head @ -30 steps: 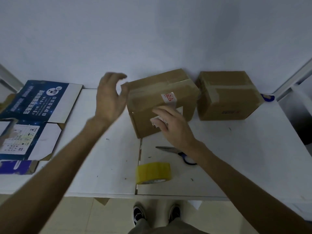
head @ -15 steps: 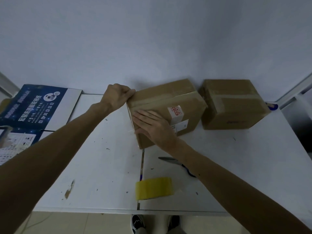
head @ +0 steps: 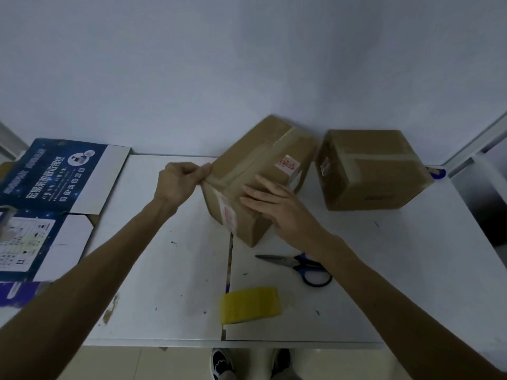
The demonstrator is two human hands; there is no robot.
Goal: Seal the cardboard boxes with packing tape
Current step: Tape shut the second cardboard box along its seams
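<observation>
White table (head: pixel 170 283), two panels with a seam down the middle. Flattened blue printed carton (head: pixel 52 187) lies on the left end, cut off by the frame edge.

Near cardboard box (head: pixel 263 171) sits mid-table at the back, flaps closed, contents not visible. Turned at an angle: long axis runs from near-left to far-right, one corner pointing toward the person. Tape strip runs along the top seam on that axis and down the left end face. White labels with red print on top and on the near-left face; text too blurred to read.

Second cardboard box (head: pixel 373 171) just beside it on the right, closed, taped across top and front, contents hidden.

Right hand (head: pixel 279 209) lies flat and open on the near box top, fingers spread, pressing down. Left hand (head: pixel 178 182) pinches closed on the tape end at the box's left top edge.

Yellow packing tape roll (head: pixel 251 305) stands on edge near the front, straddling the seam, blurred. Blue-handled scissors (head: pixel 299 264) lie flat between roll and box, blades pointing left, handles partly under the right forearm.
</observation>
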